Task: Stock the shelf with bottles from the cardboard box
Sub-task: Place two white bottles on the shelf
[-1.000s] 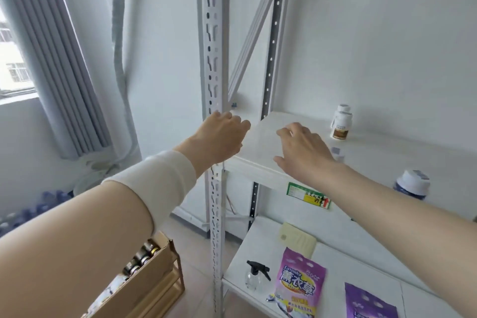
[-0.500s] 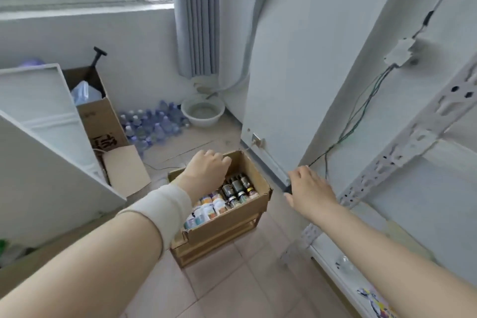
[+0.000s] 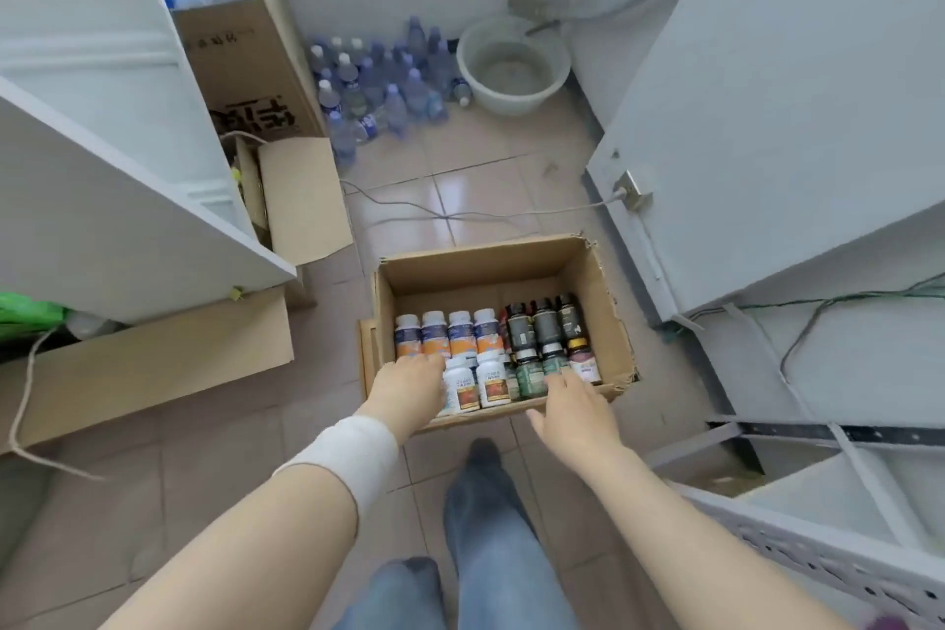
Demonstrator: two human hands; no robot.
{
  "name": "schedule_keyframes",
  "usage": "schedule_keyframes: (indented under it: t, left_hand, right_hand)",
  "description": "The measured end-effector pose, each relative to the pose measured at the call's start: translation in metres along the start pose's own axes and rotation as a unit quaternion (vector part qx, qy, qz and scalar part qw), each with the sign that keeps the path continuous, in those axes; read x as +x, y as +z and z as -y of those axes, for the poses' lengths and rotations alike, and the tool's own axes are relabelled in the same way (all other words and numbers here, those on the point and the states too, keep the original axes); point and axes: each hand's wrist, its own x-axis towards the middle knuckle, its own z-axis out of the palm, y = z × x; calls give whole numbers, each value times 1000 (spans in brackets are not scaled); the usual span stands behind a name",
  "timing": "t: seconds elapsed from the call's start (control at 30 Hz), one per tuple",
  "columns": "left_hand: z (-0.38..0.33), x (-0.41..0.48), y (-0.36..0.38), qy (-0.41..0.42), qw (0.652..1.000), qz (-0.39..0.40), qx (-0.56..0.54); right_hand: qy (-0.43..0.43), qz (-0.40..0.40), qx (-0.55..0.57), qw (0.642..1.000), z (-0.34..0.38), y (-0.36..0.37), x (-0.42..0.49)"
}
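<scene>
view: head | faces steeply down at floor (image 3: 486,159) | cardboard box (image 3: 606,307) centre, near

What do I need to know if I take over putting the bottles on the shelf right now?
Left hand: reaching into the cardboard box, over its front-left corner; its grip is hidden.
Right hand: open, at the box's near edge by the green bottles.
White bottles and dark bottles fill the box's near half; the box sits on the floor, the shelf to its right.
Done: nothing lifted out yet.
Left: carry the bottles to the shelf.
</scene>
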Motion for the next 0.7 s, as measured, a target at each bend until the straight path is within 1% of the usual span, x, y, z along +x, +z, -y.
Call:
schedule_keyframes:
  t: [0.07,0.13,0.23,0.3,0.33,0.4,0.47,0.57,0.63,0.7]
  left_hand:
    - [1,29,19,-39,997,33,-56]
    - [1,56,37,-84,984,64,-144]
    - [2,99,66,-161,943,78,-279]
    - [3,123,83,-215,912,82,-341]
    - [4,132,91,-231,903,84,-353]
    - [5,145,104,-240,897,96,-359]
    - [8,154,111,-241,894,105,-363]
    - [13,158,113,-246,880,117,-390]
    - [13,157,109,-250,865,127,-417]
    - [12,152,100,-253,847,119,-453]
  right_hand:
    - [-21,37,-16,999,-1,16,37]
    - [-27,74,-13,997,-1,32,73]
    - [-2,128,26,991,0,58,124]
    - [23,164,60,984,1,77,153]
    - [33,179,72,981,1,86,166]
    - [51,201,94,974,0,99,185]
    - [68,205,127,968,-1,106,198]
    - [82,215,167,959,-5,112,206]
    - [81,208,184,957,-8,114,206]
    - [83,193,202,956,-11,110,201]
